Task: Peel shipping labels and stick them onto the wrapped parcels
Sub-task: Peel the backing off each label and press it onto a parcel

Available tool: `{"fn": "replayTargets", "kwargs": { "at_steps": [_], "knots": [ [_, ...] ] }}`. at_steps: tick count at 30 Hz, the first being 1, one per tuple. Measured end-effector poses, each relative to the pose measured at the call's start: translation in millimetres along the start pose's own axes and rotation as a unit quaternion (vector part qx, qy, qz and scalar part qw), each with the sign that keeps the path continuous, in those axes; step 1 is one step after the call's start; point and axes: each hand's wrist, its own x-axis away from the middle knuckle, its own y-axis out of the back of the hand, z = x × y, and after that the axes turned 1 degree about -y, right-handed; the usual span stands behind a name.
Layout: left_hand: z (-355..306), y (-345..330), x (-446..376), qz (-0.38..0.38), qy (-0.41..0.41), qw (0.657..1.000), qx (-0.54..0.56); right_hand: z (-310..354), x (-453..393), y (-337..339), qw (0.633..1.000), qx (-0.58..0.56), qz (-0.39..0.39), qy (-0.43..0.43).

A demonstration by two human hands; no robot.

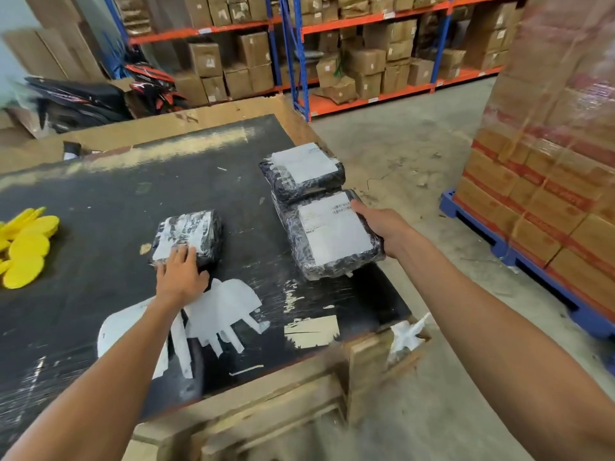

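Three black wrapped parcels lie on the dark table point(100, 211). My right hand point(382, 227) grips the right edge of the near right parcel point(329, 237), which carries a white shipping label with a barcode. Just behind it sits a second labelled parcel point(303, 171). My left hand point(181, 272) rests flat, fingers spread, on the near edge of the smaller middle parcel point(189, 234), pressing on its white label. Peeled white backing sheets point(226, 311) lie on the table just below my left hand.
Yellow round discs point(25, 247) are piled at the table's left edge. The table's right edge drops to a concrete floor. A shrink-wrapped pallet of cartons point(552, 181) stands to the right. Shelving with cardboard boxes point(332, 61) fills the back.
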Motion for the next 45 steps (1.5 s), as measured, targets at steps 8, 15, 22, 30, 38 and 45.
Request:
{"fn": "replayTargets", "kwargs": {
  "at_steps": [8, 15, 22, 30, 38, 45],
  "knots": [
    [-5.9, 16.7, 3.5, 0.077, 0.036, 0.996, 0.03, 5.9, -39.8, -9.1, 0.997, 0.076, 0.0, -0.008],
    [-5.5, 10.9, 4.9, 0.05, 0.032, 0.996, 0.071, 7.5, -18.3, -25.3, 0.912, 0.39, -0.083, 0.09],
    [17.4, 9.8, 12.9, 0.043, -0.035, 0.984, 0.169, 5.3, 21.1, -106.6, 0.841, 0.433, -0.101, 0.308],
    [73.8, 22.8, 61.3, -0.06, -0.017, 0.949, 0.308, -46.3, 85.2, -249.1, 0.862, 0.299, 0.216, 0.347],
    [147.5, -2.6, 99.1, -0.051, 0.0, 0.942, 0.333, -84.1, 110.2, -325.0, 0.834, 0.403, 0.273, 0.26],
    [146.2, -34.0, 110.9, -0.024, -0.001, 0.988, 0.151, -96.9, 89.4, -326.4, 0.795, 0.514, 0.165, 0.277]
  ]
}}
